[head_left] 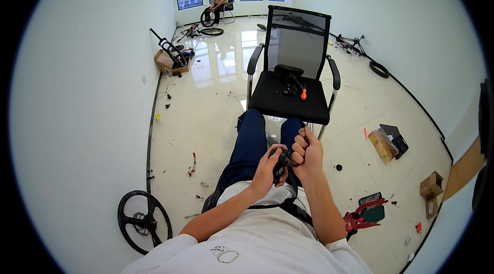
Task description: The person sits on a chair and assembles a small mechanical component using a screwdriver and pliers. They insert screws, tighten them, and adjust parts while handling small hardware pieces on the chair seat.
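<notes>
I sit with my legs in dark blue trousers stretched toward a black mesh chair [289, 100]. Over my lap, my left hand [268, 166] grips a small black mechanical part [282, 160]. My right hand [305, 153] is closed in a fist right beside it, touching the same part from the right; what is inside the fist is hidden. On the chair seat lie a black bicycle saddle [287, 71], some small black parts and a screwdriver with an orange handle [303, 94].
A black bicycle wheel [143, 220] leans by the left wall. Red bicycle parts [362, 216] and cardboard boxes [383, 144] lie on the glossy floor at right. A tyre [378, 69] and frame parts lie farther back. Another person [218, 3] sits by the far windows.
</notes>
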